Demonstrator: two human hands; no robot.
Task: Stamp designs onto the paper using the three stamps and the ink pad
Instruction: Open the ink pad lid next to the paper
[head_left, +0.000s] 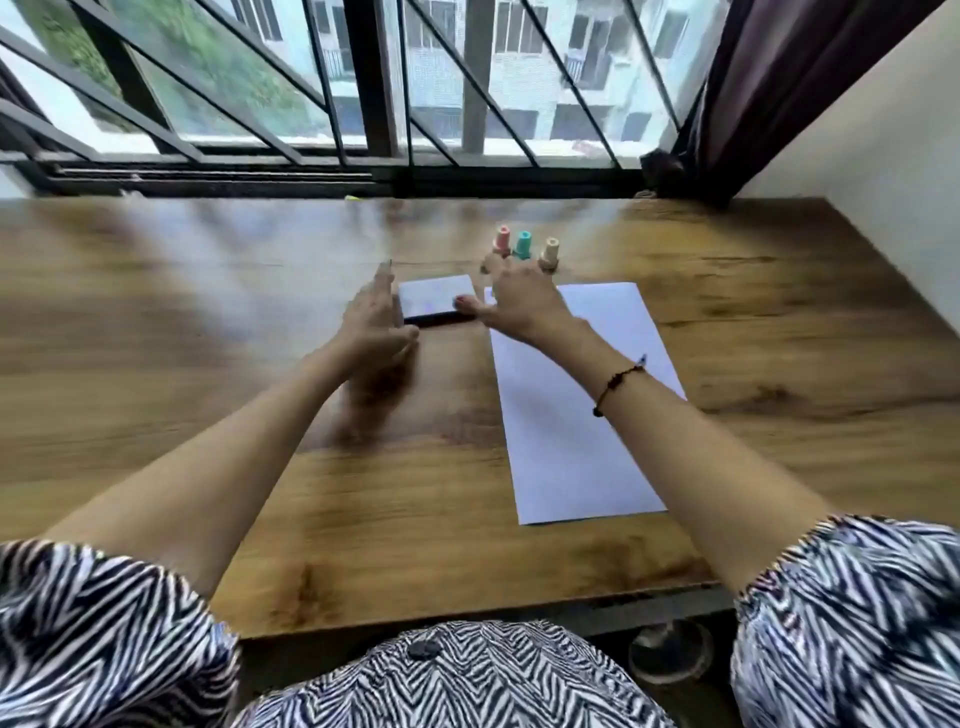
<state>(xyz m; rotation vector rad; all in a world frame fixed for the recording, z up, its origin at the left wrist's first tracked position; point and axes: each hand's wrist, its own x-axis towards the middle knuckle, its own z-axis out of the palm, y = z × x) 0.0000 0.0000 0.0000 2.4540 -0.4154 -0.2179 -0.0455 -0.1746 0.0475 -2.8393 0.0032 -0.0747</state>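
A wooden table (208, 322) fills most of the view, its far edge running along a barred window (363, 78) at twelve o'clock and its near edge cutting across just above the person's striped lap; the whole left half, from seven to ten o'clock, is bare wood with open room. A pale wall (883, 156) closes the table's right side at two to three o'clock, with a dark curtain (769, 78) in the corner. The paper (571, 457), a long white sheet, lies right of centre, running from about one o'clock down toward five o'clock, its near short edge well inside the table's front edge and bare wood on both long sides. The ink pad (436, 299), a flat closed rectangular case, lies just beside the paper's far left corner. The left hand (376, 332) is open with fingers stretched forward, at the pad's left edge; whether it touches is unclear. The right hand (519, 301) is open and spread, thumb on the pad's near right corner, fingers reaching toward the stamps. The pink stamp (502, 240), teal stamp (522, 244) and beige stamp (549, 252) stand upright in a tight row just beyond the paper's far edge. A dark bracelet (618, 382) circles the right wrist.
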